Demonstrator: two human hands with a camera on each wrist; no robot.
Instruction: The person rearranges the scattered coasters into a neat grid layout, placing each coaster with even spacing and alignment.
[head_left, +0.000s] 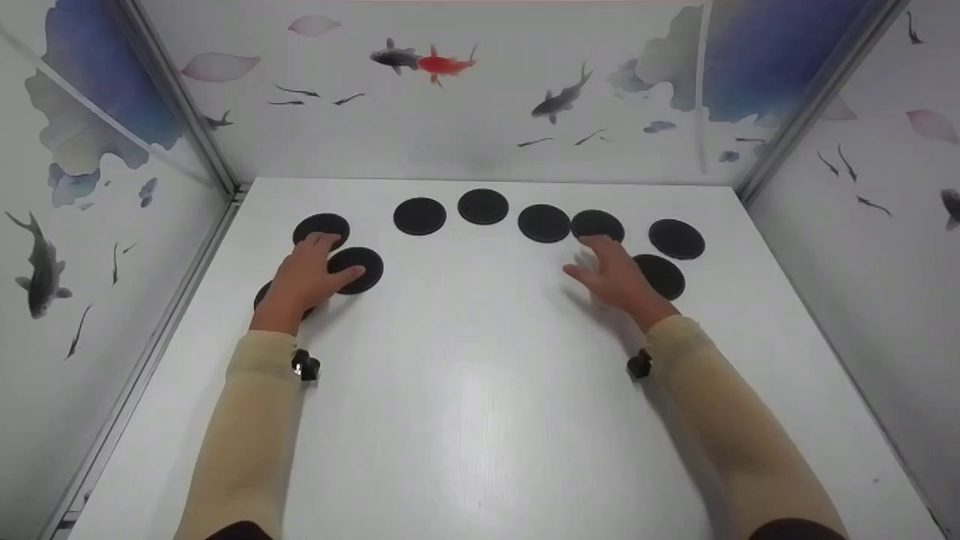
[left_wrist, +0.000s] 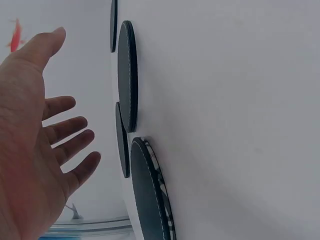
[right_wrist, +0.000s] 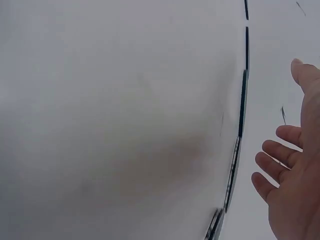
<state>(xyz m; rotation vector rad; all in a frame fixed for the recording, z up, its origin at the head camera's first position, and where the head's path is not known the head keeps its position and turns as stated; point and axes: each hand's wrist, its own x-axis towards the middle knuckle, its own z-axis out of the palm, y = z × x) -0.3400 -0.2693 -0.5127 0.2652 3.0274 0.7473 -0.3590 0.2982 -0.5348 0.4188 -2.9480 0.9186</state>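
Observation:
Several round black discs with stitched rims, much like coasters, lie flat in a loose arc on the white table. My left hand hovers over the left group, fingers loosely spread and holding nothing. Around it are a far disc, a disc by the thumb and one partly hidden under the wrist. In the left wrist view, the nearest disc has a black-and-white patterned edge. My right hand, also holding nothing, is raised near a disc beyond its fingertips and another disc beside it.
Three discs lie between the hands at the back: a left one, a middle one and a right one. Another disc sits far right. Fish-patterned panels, including the back wall, enclose the white table.

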